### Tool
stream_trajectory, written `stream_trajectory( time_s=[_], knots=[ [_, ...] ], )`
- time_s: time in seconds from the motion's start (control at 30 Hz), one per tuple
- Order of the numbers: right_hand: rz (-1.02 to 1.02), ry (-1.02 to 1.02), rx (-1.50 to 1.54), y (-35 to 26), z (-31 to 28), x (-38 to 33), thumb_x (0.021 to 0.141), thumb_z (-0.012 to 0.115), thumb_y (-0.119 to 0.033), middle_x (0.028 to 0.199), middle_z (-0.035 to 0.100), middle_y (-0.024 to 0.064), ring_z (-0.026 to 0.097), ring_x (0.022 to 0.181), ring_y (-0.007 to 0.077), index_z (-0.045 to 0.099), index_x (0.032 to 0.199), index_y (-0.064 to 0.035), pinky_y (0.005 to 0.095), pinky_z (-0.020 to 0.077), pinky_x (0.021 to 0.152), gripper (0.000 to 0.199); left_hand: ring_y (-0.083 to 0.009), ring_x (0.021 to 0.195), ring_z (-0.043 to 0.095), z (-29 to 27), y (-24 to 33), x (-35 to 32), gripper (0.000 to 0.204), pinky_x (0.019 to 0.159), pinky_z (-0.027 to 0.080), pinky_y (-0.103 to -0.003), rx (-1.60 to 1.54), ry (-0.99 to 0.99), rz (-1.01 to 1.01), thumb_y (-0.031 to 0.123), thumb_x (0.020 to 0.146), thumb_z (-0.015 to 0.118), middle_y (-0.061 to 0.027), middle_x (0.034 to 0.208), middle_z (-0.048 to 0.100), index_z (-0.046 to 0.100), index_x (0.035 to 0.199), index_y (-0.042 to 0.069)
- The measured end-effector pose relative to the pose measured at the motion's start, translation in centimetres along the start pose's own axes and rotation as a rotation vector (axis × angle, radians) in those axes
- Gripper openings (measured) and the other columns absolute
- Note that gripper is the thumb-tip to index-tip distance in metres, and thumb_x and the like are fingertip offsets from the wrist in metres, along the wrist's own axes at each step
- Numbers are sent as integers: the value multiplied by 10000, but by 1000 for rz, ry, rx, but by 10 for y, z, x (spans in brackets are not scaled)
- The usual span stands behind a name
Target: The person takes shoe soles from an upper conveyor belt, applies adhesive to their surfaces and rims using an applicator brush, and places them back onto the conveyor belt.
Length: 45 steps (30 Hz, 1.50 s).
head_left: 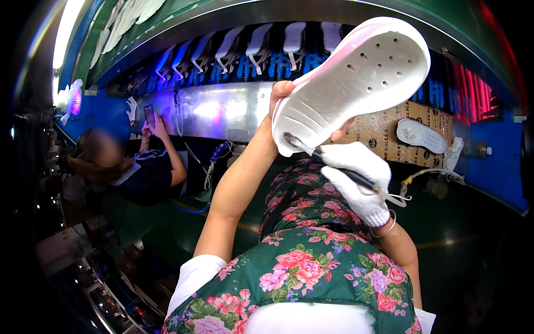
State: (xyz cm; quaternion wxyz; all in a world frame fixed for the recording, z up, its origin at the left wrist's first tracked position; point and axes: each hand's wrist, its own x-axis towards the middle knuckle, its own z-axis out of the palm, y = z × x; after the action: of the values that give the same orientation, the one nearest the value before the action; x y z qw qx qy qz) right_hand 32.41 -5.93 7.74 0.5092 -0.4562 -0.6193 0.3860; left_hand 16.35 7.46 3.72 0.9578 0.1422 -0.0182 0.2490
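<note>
The white shoe is held up at the counter's near edge, long axis slanting from nearby heel to far-right toe. The bare left hand clamps its side; the gloved right hand's fingers close around a tool, tip at the heel.

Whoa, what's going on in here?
A person's bare left hand holds up a white-and-pink shoe sole, while the white-gloved right hand holds a brush with its tip at the sole's narrower end. Another sole lies on cardboard to the right. At left, a co-worker holds a phone.
</note>
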Motion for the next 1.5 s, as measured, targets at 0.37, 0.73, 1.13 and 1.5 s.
stream_trajectory(
  time_s=[0.37, 0.73, 1.13, 1.5],
  knots=[
    [-146, 70, -257, 7, -53, 36, 770, 782, -32, 950, 746, 108, 709, 857, 227, 753, 998, -37, 321, 559, 771, 230, -438, 999, 641, -15, -33, -21, 885, 820, 571, -538, 17, 257, 96, 615, 874, 500, -328, 1228, 551, 370, 1466, -30],
    [-440, 19, -486, 7, -27, 30, 713, 776, 16, 914, 724, 98, 692, 802, 279, 721, 927, -74, 363, 540, 718, 239, -430, 1037, 618, -25, -46, -33, 862, 870, 543, -560, -349, 416, 265, 597, 847, 524, -300, 1250, 551, 385, 1477, 26],
    [475, 241, 737, 22, -29, 10, 778, 647, 75, 1036, 702, 194, 683, 971, 250, 685, 1002, 66, 319, 587, 798, 228, -470, 1153, 551, -11, 6, -79, 1087, 933, 516, -584, 148, 37, 404, 618, 755, 756, -281, 1408, 406, 249, 1535, 57],
    [637, 228, 669, 59, 30, 1, 833, 684, 46, 1033, 718, 166, 686, 855, 193, 687, 1055, 81, 275, 562, 737, 225, -498, 1124, 559, 39, 204, -71, 1065, 866, 585, -551, 179, -200, 606, 811, 866, 386, -368, 1397, 385, 220, 1524, -9]
  ],
)
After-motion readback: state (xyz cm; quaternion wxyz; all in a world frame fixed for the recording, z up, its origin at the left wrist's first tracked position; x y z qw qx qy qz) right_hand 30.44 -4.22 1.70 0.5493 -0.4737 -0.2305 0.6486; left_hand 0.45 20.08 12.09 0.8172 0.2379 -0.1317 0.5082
